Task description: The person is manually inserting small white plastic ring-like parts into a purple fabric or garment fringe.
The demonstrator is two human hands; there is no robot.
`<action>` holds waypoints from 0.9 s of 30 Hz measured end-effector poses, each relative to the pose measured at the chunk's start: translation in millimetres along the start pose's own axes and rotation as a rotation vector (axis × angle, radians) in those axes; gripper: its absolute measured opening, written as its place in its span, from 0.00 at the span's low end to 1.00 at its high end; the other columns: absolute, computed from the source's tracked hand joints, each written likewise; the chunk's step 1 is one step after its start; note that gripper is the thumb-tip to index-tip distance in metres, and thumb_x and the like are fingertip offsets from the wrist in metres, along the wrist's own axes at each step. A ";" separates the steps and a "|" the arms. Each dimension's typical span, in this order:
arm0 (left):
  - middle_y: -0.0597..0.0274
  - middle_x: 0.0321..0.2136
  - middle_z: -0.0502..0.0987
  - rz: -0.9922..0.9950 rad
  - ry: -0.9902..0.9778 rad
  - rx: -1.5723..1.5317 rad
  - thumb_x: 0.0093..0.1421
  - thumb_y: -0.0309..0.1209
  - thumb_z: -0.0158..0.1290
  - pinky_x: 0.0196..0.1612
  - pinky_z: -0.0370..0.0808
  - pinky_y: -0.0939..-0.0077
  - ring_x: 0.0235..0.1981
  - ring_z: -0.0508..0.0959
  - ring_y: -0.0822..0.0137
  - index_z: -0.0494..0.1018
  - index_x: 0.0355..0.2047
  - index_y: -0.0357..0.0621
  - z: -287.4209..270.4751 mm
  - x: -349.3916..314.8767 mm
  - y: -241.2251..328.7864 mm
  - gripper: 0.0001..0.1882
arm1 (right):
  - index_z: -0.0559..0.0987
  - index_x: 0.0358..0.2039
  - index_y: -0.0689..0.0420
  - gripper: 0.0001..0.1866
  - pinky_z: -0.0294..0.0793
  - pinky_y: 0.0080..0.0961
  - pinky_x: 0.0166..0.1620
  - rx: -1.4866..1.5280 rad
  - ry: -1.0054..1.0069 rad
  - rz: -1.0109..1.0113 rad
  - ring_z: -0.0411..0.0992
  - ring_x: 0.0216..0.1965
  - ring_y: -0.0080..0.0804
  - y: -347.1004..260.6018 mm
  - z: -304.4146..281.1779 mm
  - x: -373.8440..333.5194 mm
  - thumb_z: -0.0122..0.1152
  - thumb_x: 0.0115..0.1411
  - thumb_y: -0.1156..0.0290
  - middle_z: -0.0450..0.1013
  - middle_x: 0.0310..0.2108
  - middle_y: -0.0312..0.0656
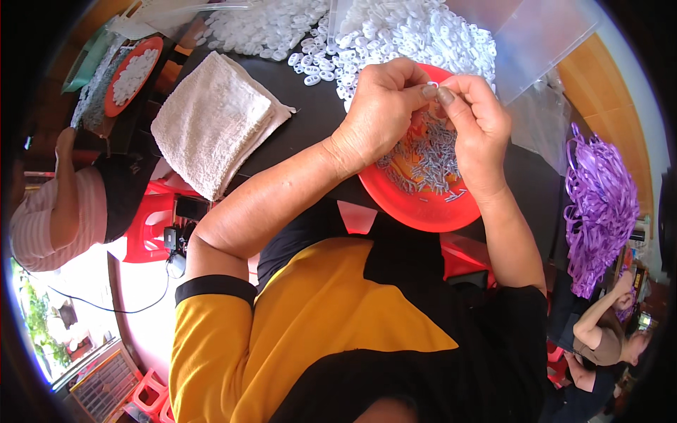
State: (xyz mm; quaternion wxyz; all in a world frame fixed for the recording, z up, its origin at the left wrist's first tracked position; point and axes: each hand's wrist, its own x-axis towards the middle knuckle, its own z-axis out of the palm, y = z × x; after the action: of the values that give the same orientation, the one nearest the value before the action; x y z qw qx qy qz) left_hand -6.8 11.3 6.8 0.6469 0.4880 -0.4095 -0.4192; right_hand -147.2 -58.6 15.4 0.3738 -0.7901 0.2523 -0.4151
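My left hand and my right hand meet over a round red basin, thumbs and forefingers pinched together tip to tip. A small white plastic piece just shows between them, mostly covered by the fingertips. Inside the basin lie many thin grey pins, loose and in a heap. Past my hands spreads a large pile of white oval plastic pieces with holes in them, some scattered on the dark table to its left.
A folded beige towel lies left of my forearm. Clear plastic sheeting covers the far right. Purple ribbons hang in a bundle at the right. Other people sit left and lower right; the left one is beside a red tray of white pieces.
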 end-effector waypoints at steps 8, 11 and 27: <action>0.66 0.18 0.74 -0.047 -0.037 0.123 0.61 0.30 0.56 0.17 0.63 0.83 0.14 0.68 0.79 0.76 0.32 0.35 -19.3 8.5 5.2 0.09 | 0.79 0.37 0.61 0.06 0.66 0.17 0.29 -0.003 -0.078 0.209 0.65 0.25 0.14 -8.1 -6.4 20.5 0.60 0.62 0.72 0.71 0.23 0.32; 0.65 0.16 0.73 -0.128 -0.033 0.027 0.60 0.31 0.56 0.16 0.62 0.83 0.12 0.67 0.78 0.76 0.31 0.35 -19.1 12.7 9.4 0.09 | 0.80 0.39 0.57 0.08 0.69 0.23 0.31 -0.271 -0.120 0.097 0.70 0.26 0.21 21.4 -28.8 77.0 0.60 0.60 0.71 0.74 0.25 0.37; 0.63 0.16 0.73 -0.157 -0.046 -0.135 0.58 0.31 0.55 0.15 0.62 0.81 0.12 0.68 0.75 0.75 0.28 0.34 -17.7 6.9 11.6 0.10 | 0.81 0.38 0.54 0.09 0.73 0.29 0.33 -0.472 -0.160 -0.015 0.75 0.29 0.31 91.2 -30.6 151.7 0.61 0.56 0.72 0.77 0.27 0.38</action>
State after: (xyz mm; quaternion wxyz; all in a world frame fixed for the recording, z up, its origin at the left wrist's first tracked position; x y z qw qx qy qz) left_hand 13.6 11.9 15.6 0.6340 0.4640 -0.3558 -0.5062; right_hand -101.0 -232.0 24.8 0.1947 -0.8877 0.3059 -0.2836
